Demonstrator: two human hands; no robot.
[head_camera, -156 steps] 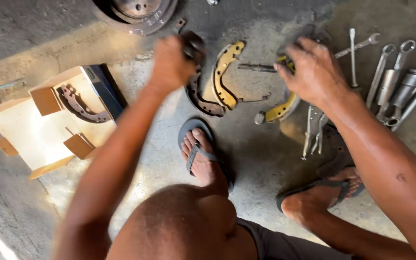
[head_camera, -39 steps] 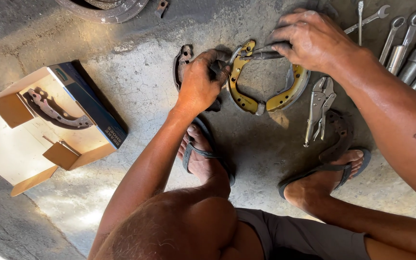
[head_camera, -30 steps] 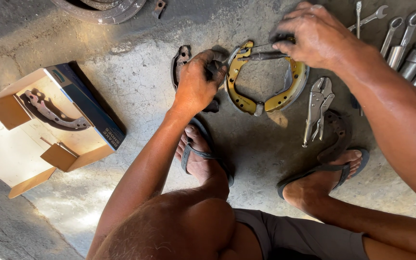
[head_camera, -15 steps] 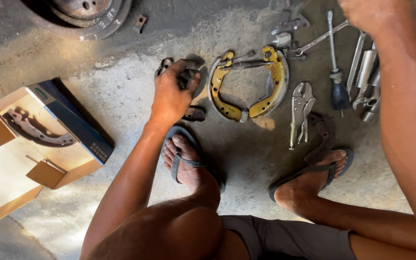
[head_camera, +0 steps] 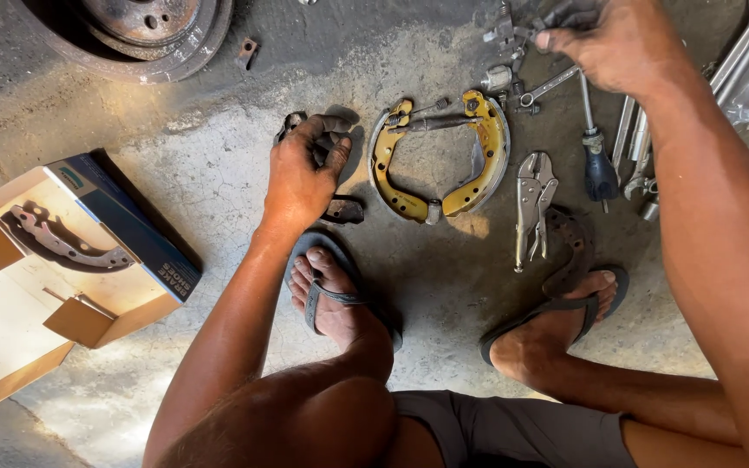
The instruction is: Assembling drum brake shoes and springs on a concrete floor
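My left hand presses down on a worn dark brake shoe lying on the concrete, fingers curled over its upper end. Just right of it lies a yellow pair of brake shoes, joined by a spring and a strut into a ring; neither hand touches it. My right hand is stretched to the top of the view over a cluster of small metal parts. Its fingers are bent down among them, and whether they hold one is hidden.
Locking pliers, a dark-handled screwdriver and several wrenches lie at the right. A brake drum sits at top left. An open cardboard box holds a new brake shoe. My sandalled feet rest below.
My right hand has let go of the yellow shoe pair and moved up and right to the small parts. The pair now lies free on the floor. My left hand stays on the dark shoe.
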